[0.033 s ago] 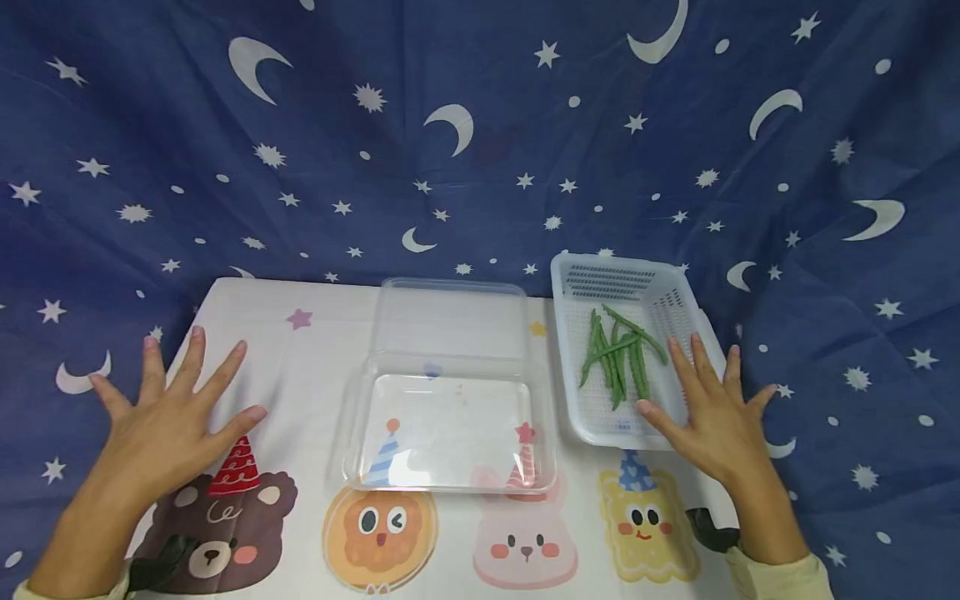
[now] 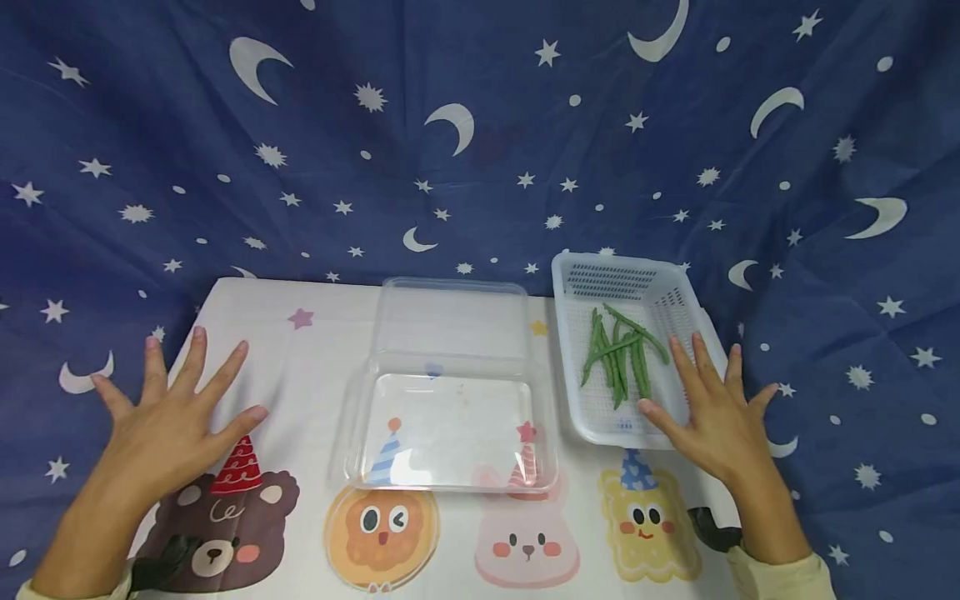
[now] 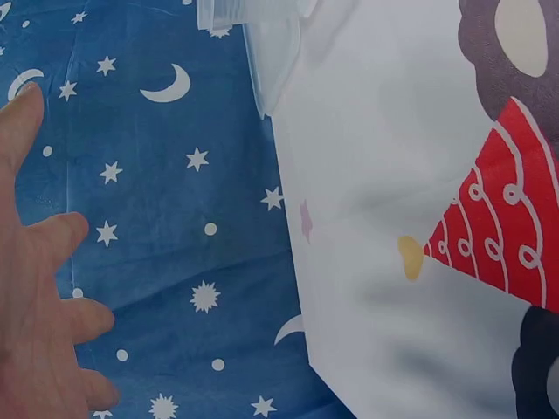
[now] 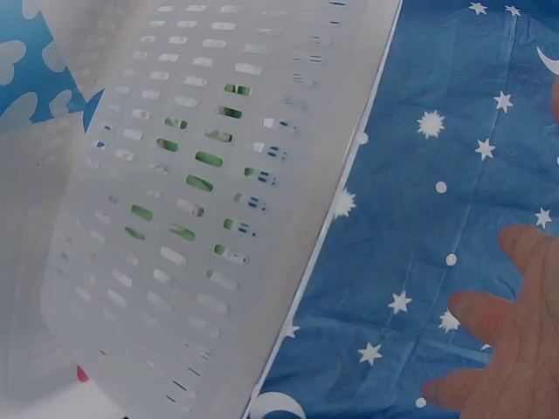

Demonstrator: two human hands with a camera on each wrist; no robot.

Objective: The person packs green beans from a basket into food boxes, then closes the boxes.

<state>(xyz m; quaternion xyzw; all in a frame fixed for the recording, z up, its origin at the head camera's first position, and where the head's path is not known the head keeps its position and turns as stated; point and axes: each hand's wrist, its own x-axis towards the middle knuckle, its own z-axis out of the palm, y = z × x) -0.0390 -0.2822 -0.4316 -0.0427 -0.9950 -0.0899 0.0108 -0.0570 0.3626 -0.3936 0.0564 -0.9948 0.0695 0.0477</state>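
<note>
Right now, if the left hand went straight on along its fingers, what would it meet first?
Probably the blue star-and-moon cloth beyond the white tabletop; nothing loose shows between it and the left hand. Depth is unclear, so I can't tell how close.

Op, your head cam pic's fairly bright & even on the white tabletop (image 2: 285, 400); the blue cloth (image 2: 487, 83) reads darker, dimmest twd the corners. You get soft, faint shadows on the tabletop just R of your L hand (image 2: 161, 433), plus blurry grey ones in the L wrist view. Clear box (image 2: 450, 487) shows pale glare low on its L side. Your R wrist pic's hazy, low-contrast on the basket (image 4: 293, 236). Wrist cams render the blue lighter. Can't tell light dir.
</note>
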